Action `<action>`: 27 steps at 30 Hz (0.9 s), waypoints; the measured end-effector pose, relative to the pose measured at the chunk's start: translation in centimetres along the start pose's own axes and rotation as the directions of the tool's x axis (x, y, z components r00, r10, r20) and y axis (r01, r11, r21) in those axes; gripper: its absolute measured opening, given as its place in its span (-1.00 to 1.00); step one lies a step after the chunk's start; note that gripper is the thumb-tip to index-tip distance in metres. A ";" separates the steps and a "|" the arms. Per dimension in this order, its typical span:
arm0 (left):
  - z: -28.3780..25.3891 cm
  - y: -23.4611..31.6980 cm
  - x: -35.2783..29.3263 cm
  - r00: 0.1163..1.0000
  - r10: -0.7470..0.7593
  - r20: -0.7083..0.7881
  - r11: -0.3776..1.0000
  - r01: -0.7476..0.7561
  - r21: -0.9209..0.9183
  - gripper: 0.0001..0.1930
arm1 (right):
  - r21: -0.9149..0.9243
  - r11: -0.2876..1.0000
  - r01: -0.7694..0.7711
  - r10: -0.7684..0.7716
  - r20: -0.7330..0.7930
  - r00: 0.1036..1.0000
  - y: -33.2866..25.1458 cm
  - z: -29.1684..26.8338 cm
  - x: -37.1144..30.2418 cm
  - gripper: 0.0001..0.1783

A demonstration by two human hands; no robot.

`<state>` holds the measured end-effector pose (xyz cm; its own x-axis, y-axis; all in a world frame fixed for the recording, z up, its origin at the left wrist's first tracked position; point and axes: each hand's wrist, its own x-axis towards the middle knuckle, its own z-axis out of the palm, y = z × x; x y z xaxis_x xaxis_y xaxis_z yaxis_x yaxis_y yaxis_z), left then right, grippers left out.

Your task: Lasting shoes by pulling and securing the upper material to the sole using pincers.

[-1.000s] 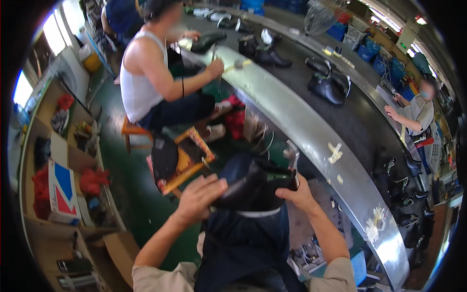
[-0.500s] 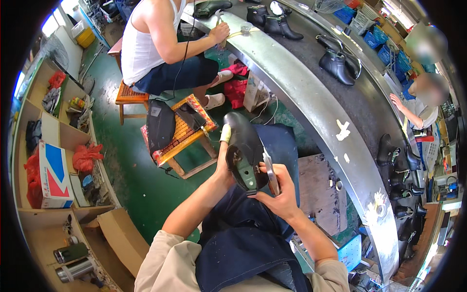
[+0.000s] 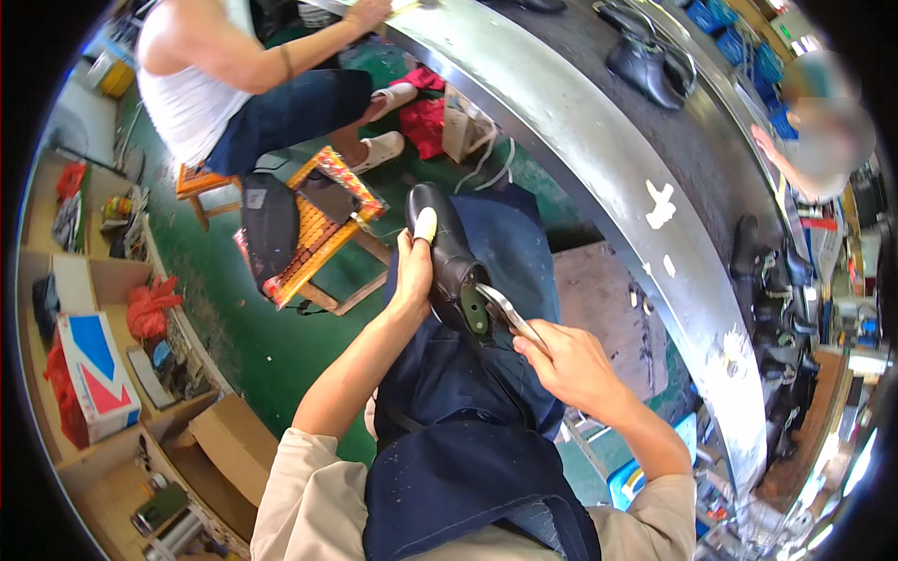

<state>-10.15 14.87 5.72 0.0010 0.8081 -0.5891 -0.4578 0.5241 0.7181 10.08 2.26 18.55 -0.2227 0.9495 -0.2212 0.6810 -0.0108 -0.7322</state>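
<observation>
A black ankle boot is held above my apron-covered lap, toe pointing away and to the left. A green shoe last with small holes shows in its opening. My left hand is closed around the boot's left side, its thumb in a pale finger cover on the upper. My right hand grips a metal hand tool, its narrow shiny end at the boot's opening, right beside the last. Exactly what kind of tool it is cannot be made out.
A curved metal-edged bench runs along the right, with black boots on it. Left stand a woven stool carrying a black bag and wooden shelves. One person sits ahead left; another is across the bench.
The boot has turned, its opening now facing more to the right. My right hand has moved right and the tool now slants into the opening's edge. The view has shifted, moving the seated person left.
</observation>
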 end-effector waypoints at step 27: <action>1.6 -5.5 5.2 0.982 -0.184 0.032 0.866 0.147 0.478 -0.33 | 0.320 0.511 -0.798 0.476 0.667 0.573 2.4 -3.3 -5.8 -0.59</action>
<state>-6.23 16.58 -0.69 0.1132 0.7061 -0.6990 0.0289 0.7009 0.7127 15.32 -2.19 20.20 -0.2686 0.3295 -0.9052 0.3025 -0.8633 -0.4040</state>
